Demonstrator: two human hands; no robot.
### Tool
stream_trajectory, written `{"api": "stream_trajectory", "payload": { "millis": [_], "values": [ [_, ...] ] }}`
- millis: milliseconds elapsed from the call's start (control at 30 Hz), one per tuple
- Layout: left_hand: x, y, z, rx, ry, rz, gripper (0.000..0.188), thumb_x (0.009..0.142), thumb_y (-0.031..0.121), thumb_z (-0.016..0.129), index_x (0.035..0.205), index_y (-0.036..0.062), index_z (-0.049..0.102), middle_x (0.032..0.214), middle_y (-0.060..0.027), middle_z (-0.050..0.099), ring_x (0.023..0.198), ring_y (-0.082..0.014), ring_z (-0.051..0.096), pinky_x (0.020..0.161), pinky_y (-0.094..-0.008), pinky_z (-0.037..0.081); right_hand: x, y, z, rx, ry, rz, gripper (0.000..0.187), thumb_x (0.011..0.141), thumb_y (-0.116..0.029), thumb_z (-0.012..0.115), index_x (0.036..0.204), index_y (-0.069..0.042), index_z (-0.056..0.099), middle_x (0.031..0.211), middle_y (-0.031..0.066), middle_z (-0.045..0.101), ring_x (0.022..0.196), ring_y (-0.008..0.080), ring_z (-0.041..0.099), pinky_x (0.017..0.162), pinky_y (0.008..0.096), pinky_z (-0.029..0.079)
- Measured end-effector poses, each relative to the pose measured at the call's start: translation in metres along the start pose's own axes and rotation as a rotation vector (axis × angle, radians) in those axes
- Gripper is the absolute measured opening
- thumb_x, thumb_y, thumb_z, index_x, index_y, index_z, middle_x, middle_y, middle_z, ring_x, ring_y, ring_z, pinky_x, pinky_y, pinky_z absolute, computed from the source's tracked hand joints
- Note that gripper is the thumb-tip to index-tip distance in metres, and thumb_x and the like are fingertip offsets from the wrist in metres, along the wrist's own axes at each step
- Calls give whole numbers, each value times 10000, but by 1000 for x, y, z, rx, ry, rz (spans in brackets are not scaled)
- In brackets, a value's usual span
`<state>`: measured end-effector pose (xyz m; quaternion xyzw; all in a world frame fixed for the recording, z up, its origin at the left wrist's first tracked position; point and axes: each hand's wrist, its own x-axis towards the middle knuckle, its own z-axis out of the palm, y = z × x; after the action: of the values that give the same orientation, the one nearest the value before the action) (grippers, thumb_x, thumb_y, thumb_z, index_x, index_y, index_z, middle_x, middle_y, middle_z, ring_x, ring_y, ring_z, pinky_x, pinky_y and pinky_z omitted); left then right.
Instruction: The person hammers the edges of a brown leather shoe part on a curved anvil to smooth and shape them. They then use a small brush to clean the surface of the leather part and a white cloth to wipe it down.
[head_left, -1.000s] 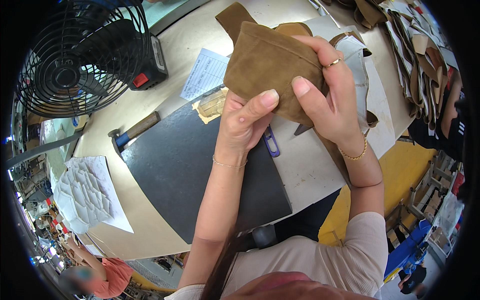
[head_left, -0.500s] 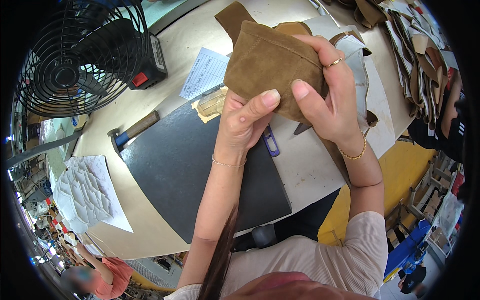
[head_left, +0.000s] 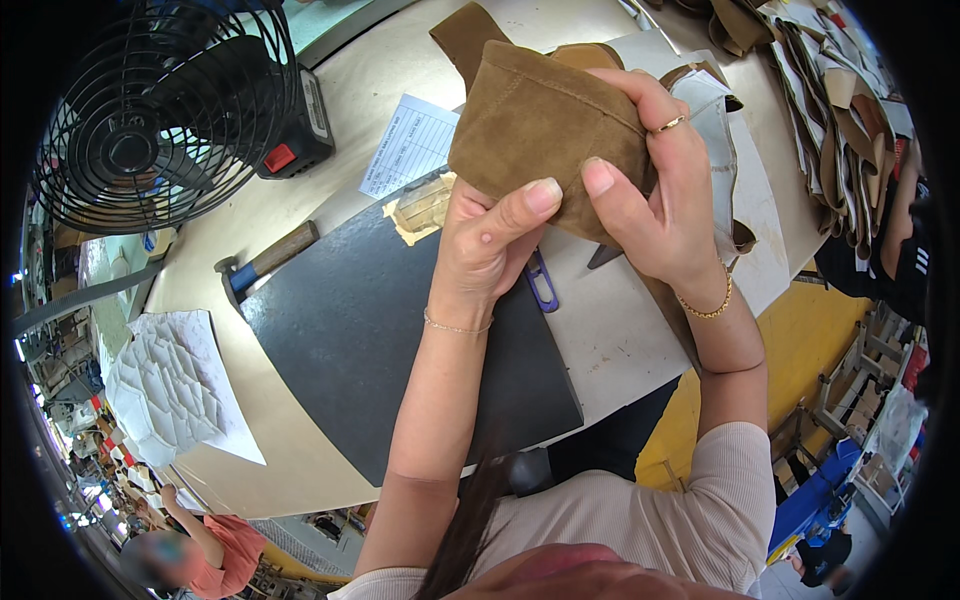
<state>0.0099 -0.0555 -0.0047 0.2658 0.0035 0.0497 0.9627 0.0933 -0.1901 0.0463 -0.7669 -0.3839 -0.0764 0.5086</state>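
The smooth beige surface (head_left: 310, 460) carries a flat black mat (head_left: 400, 340). Over the surface, a stitched brown suede piece (head_left: 540, 125) is pinched between thumb and fingers of the left hand (head_left: 485, 240) and the right hand (head_left: 665, 200). A blue-necked, wooden-handled hammer (head_left: 285, 250) lies beside the mat.

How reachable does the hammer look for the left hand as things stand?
Probably yes: only low, flat things, mainly the black mat, lie before the hammer, though the left hand would likely need to let go of the brown suede piece first.
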Motion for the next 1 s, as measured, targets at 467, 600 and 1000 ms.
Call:
{"api": "stream_trajectory", "payload": {
  "millis": [467, 600, 1000],
  "values": [
    [-1, 0, 1, 15, 25, -10, 435, 855, 117, 763, 1256, 39, 614, 1228, -76, 643, 1136, -196, 605, 1006, -355, 457, -1, -2, 1, 45, -4, 59, 468, 722, -228, 672, 1131, -12, 602, 1019, 104, 647, 909, 232, 599, 855, 344, 354],
    [-3, -1, 2, 17, 51, -19, 439, 854, 122, 766, 1257, 40, 612, 1223, -71, 642, 1135, -191, 602, 1005, -354, 455, 0, -3, 1, 71, -12, 72, 461, 734, -223, 667, 1137, -11, 598, 1021, 98, 645, 912, 227, 592, 855, 342, 352],
    [-1, 1, 2, 3, 16, -3, 441, 858, 119, 761, 1262, 35, 606, 1221, -72, 641, 1132, -188, 601, 1008, -354, 452, -1, -3, 1, 116, -23, 126, 463, 747, -244, 659, 1146, -20, 590, 1027, 99, 644, 930, 232, 596, 871, 350, 347]
  ]
}}
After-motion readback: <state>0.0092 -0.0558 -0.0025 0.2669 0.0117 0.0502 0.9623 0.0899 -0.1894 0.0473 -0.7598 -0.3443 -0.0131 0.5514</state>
